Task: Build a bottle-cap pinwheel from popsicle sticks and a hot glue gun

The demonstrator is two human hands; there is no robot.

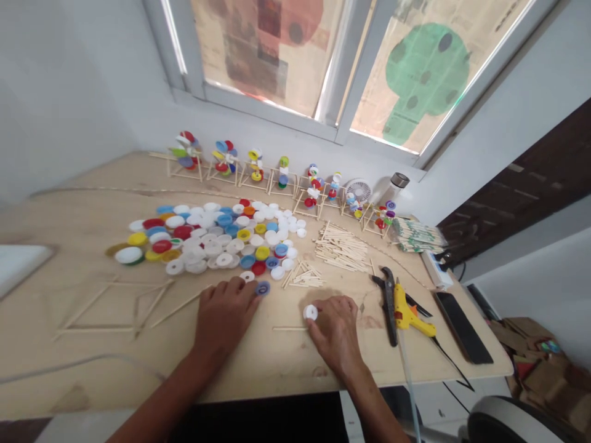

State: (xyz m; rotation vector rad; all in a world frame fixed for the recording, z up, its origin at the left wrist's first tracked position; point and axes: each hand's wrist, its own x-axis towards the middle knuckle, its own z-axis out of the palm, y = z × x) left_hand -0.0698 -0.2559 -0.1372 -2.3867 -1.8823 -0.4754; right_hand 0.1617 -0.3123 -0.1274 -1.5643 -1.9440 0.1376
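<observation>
Plain, pale walls (69, 92) meet in a corner behind the light wooden desk (258, 369), its back edge running beneath a grey-framed window (344, 117). Daylight glows through the tan sheets covering the panes — a reddish shape (302, 18) on the left one, a rounded green shape (422, 74) on the right. A dark brown panelled surface (526, 166) fills the right side, with brown cardboard-like pieces (545, 394) heaped below.

1. Beyond the left grip (224, 317): multicoloured round plastic caps (225, 261).
2. Beyond the right grip (339, 329): thin pale wooden sticks (341, 249).
3. Right of that grip: yellow plastic glue gun (402, 309), then black rectangular phone (464, 326).
</observation>
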